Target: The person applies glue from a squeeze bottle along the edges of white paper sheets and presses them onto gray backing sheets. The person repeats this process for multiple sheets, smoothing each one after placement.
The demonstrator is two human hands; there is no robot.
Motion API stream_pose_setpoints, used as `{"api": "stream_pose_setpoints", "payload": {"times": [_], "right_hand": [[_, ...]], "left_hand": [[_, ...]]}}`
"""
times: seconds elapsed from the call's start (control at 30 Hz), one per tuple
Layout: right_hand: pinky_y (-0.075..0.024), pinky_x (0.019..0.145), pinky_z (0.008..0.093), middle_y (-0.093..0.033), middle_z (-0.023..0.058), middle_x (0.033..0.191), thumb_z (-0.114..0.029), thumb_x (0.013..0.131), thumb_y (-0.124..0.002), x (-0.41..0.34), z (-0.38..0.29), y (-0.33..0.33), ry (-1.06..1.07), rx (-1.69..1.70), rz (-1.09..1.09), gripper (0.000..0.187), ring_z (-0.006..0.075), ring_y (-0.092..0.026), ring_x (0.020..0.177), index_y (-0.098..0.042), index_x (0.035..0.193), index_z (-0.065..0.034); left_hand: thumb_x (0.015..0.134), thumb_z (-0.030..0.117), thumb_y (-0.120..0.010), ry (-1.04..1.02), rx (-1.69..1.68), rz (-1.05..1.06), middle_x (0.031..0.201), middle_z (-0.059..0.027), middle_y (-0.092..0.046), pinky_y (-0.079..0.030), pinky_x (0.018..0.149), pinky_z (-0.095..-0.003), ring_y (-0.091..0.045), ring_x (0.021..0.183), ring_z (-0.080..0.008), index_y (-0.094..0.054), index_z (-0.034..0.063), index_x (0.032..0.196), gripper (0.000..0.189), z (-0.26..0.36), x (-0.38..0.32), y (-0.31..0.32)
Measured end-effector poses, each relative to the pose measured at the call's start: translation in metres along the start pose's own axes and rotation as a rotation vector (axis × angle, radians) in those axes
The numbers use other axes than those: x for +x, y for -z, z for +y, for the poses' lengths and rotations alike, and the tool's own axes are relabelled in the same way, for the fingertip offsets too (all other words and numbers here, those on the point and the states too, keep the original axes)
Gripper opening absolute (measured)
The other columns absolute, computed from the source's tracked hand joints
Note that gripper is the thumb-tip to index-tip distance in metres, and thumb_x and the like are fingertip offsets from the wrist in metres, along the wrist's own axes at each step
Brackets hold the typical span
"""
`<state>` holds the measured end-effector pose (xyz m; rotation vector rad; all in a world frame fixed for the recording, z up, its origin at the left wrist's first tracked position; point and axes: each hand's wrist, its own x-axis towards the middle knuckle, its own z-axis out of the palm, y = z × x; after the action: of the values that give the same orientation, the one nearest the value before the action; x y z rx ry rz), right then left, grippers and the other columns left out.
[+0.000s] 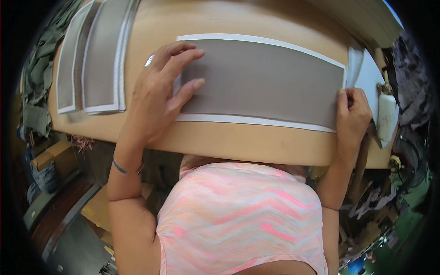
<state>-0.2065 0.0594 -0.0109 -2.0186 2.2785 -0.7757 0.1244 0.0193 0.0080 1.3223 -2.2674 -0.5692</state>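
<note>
A wide grey-brown panel (261,79), bordered by white strips along its edges, lies flat on the tan table (240,141). My left hand (165,79) is over the panel's left end, fingers apart and slightly curled, holding nothing that I can see. At the panel's right edge, my right hand (354,106) pinches the border between thumb and fingers. Just beyond that hand are white sheets (371,77) and a white plastic bottle (386,117) with a narrow tip and brown residue round its neck.
Similar white-edged panels (103,68) lie in two overlapping groups at the table's left. Green cloth (37,82) hangs past the left end, dark cloth (410,79) past the right. Cardboard boxes (62,154) stand below at the left. The table's curved front edge runs close to my body.
</note>
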Motion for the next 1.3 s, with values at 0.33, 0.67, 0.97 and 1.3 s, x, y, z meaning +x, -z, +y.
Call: {"api": "stream_pose_setpoints", "payload": {"times": [0.33, 0.67, 0.97, 1.3], "right_hand": [[-0.0453, 0.063, 0.0409, -0.056, 0.0156, 0.075, -0.002, 0.078, -0.061, 0.000, -0.003, -0.002, -0.007, 0.065, 0.031, 0.008, 0.0349, -0.056, 0.067, -0.054, 0.075, 0.0014], [-0.0425, 0.054, 0.0338, -0.055, 0.0126, 0.071, -0.002, 0.076, -0.065, 0.001, -0.002, -0.001, -0.009, 0.074, 0.044, 0.012, 0.0241, -0.052, 0.055, -0.054, 0.073, 0.0021], [-0.0461, 0.056, 0.0331, -0.057, 0.0106, 0.076, -0.006, 0.071, -0.071, 0.002, -0.003, 0.005, 0.034, 0.045, 0.112, 0.018, 0.0235, -0.057, 0.061, -0.055, 0.079, -0.0010], [-0.0135, 0.112, 0.0470, -0.025, 0.0192, 0.146, -0.058, 0.079, -0.055, -0.015, -0.029, -0.027, 0.300, 0.024, -0.274, 0.085, 0.0343, -0.018, 0.137, -0.030, 0.139, -0.0027]], "left_hand": [[0.079, 0.057, -0.054, -0.074, 0.380, -0.131, 0.142, -0.0123, -0.038, -0.035, 0.100, -0.0427, -0.040, 0.123, -0.0372, -0.047, 0.0106, 0.132, 0.071, 0.000, -0.014, -0.011], [0.080, 0.063, -0.049, -0.113, 0.410, -0.144, 0.142, -0.0128, -0.037, -0.033, 0.101, -0.0422, -0.040, 0.123, -0.0363, -0.047, 0.0092, 0.132, 0.075, -0.003, -0.012, -0.012], [0.083, 0.061, -0.048, -0.125, 0.433, -0.154, 0.142, -0.0130, -0.038, -0.031, 0.103, -0.0423, -0.040, 0.124, -0.0370, -0.046, 0.0090, 0.134, 0.073, -0.003, -0.012, -0.010], [0.085, 0.061, -0.045, -0.142, 0.436, -0.154, 0.142, -0.0128, -0.038, -0.028, 0.104, -0.0423, -0.038, 0.126, -0.0350, -0.046, 0.0082, 0.133, 0.072, -0.002, -0.011, -0.011]]}}
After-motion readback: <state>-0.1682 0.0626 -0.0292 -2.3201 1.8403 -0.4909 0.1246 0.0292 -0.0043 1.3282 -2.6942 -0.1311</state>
